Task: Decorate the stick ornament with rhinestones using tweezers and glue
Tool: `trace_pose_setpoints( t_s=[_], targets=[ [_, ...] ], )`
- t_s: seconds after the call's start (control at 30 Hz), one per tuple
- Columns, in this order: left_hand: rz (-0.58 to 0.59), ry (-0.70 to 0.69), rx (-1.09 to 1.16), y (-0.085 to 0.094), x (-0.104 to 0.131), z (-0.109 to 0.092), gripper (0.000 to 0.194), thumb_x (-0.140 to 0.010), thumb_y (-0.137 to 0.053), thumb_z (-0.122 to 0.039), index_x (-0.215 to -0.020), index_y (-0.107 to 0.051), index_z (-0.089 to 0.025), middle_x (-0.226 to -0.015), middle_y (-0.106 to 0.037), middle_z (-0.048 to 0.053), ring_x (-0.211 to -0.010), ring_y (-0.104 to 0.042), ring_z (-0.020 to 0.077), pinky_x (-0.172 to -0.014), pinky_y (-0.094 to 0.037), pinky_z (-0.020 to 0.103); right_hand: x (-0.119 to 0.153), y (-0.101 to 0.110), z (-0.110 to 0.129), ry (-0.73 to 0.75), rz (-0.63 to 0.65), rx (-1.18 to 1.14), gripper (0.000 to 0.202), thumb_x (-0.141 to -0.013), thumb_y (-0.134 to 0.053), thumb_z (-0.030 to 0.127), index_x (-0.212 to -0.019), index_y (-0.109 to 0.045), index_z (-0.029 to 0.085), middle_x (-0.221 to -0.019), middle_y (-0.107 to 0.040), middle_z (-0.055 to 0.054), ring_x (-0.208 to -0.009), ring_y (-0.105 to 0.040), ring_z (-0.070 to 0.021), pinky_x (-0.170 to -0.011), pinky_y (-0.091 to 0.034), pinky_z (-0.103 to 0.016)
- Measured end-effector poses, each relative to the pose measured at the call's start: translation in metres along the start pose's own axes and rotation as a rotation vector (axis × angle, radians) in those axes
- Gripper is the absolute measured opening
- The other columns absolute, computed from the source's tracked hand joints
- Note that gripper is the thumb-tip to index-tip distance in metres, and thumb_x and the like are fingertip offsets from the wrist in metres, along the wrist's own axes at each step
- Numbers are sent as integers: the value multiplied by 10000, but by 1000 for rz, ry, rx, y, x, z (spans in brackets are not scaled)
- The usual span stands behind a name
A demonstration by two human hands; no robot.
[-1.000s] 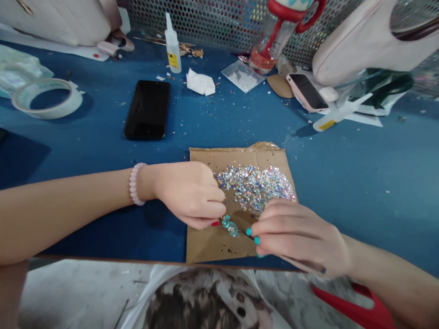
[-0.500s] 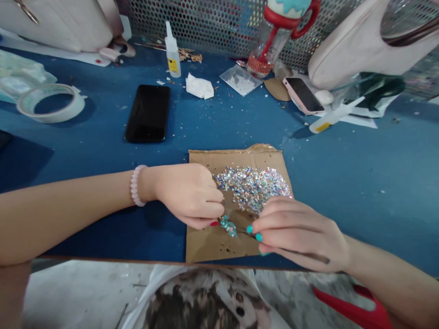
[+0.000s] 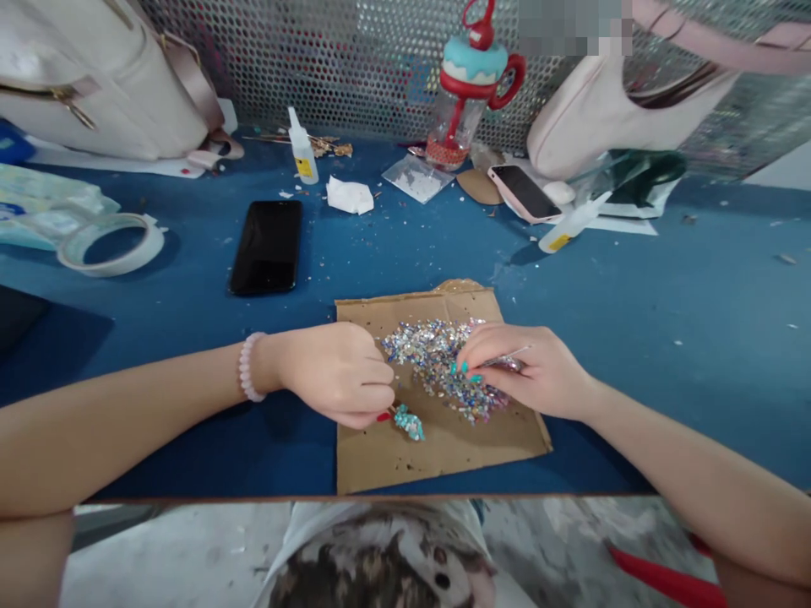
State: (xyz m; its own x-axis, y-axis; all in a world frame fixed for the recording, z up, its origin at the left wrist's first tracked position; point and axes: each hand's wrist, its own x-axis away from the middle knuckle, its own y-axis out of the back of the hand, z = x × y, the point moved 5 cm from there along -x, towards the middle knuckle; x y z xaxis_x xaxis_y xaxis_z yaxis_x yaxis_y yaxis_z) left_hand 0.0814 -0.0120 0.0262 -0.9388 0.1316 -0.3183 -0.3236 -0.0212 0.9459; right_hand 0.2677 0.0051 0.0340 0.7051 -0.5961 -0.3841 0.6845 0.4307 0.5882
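My left hand [image 3: 342,376] is closed at the left side of a cardboard sheet [image 3: 373,460]. Its fingers pinch the stem end of a small ornament [image 3: 409,422] crusted with turquoise stones, which sticks out to the right just above the cardboard. Over the right part of a spread of glittering rhinestones [image 3: 427,350], my right hand [image 3: 538,371] is closed around metal tweezers [image 3: 507,361]. Their tips are down among the stones, mostly hidden by the fingers. Whether a stone is caught in them I cannot make out.
Beyond the cardboard lie a black phone [image 3: 266,247], a crumpled white paper [image 3: 350,195] and a glue bottle [image 3: 304,156]. A tape roll [image 3: 111,245] rests at left. Toward the back right are a clear packet [image 3: 418,178], a pink phone [image 3: 525,192], another glue bottle [image 3: 570,226] and a tumbler [image 3: 457,118].
My right hand has moved with the tweezers from beside the turquoise ornament up to the rhinestones. My left hand still holds the ornament. The camera view has shifted, showing more of the back.
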Motion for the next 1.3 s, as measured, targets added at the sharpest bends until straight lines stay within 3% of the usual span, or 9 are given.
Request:
trace_pose_setpoints(
  t_s=[0.2,0.3,0.4,0.6,0.87,1.03,1.3],
  targets=[
    [28,15,0,-3,3,0,307,-906,-464,-243,-601,-457,-207,-542,-471,-31,-458,-425,119,-445,-289,314,1,0,0,35,23,-20,80,-882,-621,200,-837,-659,146,-766,-687,-36,-728,-634,-116,-709,-508,-277],
    [25,21,-6,-3,4,-1,290,-902,-458,-236,-615,-466,-203,-551,-476,-28,-459,-413,121,-449,-286,313,3,0,-7,-95,56,-46,72,-877,-584,159,-859,-654,151,-728,-675,-7,-606,-615,-78,-580,-477,-206],
    [21,17,-11,-3,4,-1,269,-886,-460,-218,-618,-467,-200,-551,-474,-26,-458,-402,125,-452,-276,313,4,2,-12,-187,78,-145,79,-871,-560,161,-883,-635,139,-768,-663,-10,-630,-629,-73,-563,-468,-181],
    [38,12,-24,-5,5,-1,247,-869,-496,-228,-628,-450,-201,-566,-493,-26,-471,-424,125,-466,-274,308,2,5,-6,-140,145,-138,48,-786,-667,159,-795,-627,132,-702,-623,20,-568,-537,-49,-515,-396,-158],
    [11,17,-29,-4,4,-1,258,-881,-489,-232,-629,-441,-205,-558,-491,-29,-456,-428,118,-455,-288,298,0,5,3,-122,202,-119,44,-822,-630,163,-853,-647,137,-742,-662,-7,-640,-596,-78,-590,-461,-184],
    [24,22,-23,-4,4,-1,252,-881,-472,-227,-630,-454,-205,-560,-504,-27,-459,-438,116,-459,-293,302,2,4,0,-191,245,-204,55,-830,-620,145,-864,-659,127,-731,-676,-11,-618,-614,-74,-551,-450,-165],
    [10,20,-19,-4,4,0,241,-883,-478,-225,-644,-454,-205,-560,-487,-30,-456,-433,118,-453,-297,295,1,4,8,-115,367,-149,48,-846,-593,155,-833,-630,128,-704,-642,-12,-606,-556,-70,-569,-415,-169]
  ],
)
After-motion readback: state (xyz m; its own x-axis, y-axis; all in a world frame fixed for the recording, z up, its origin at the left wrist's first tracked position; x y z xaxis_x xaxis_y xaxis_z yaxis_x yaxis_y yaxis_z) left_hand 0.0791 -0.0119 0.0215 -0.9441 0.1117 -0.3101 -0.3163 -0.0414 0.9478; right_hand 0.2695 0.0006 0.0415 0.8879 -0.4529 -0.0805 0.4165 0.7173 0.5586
